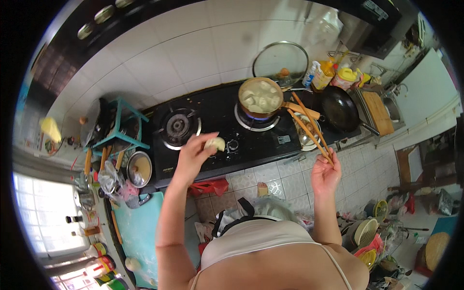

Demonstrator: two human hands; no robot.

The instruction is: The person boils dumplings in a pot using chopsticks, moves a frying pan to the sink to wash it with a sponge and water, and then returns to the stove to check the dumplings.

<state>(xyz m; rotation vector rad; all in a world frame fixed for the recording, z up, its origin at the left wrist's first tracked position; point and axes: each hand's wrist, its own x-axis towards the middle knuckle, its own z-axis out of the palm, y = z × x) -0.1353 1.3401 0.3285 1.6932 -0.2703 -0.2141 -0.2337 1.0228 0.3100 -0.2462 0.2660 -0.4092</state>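
Observation:
A pale dumpling [216,144] is pinched between the thumb and fingers of my left hand [195,156], held over the front of the black gas stove [214,116]. My right hand [326,170] grips a pair of long wooden chopsticks [311,127], their tips near the pot handle. A pot [261,96] with several dumplings in cloudy liquid sits on the right burner, with blue flame under it. Under the chopsticks lies an oval plate [302,139] holding food I cannot identify.
Behind the pot leans a glass lid [281,61]. A black wok [340,108] stands at the right, near bottles [322,75]. At the left are a teal rack [117,127], a metal bowl [139,169], a knife [137,201] and a floured teal board [136,232].

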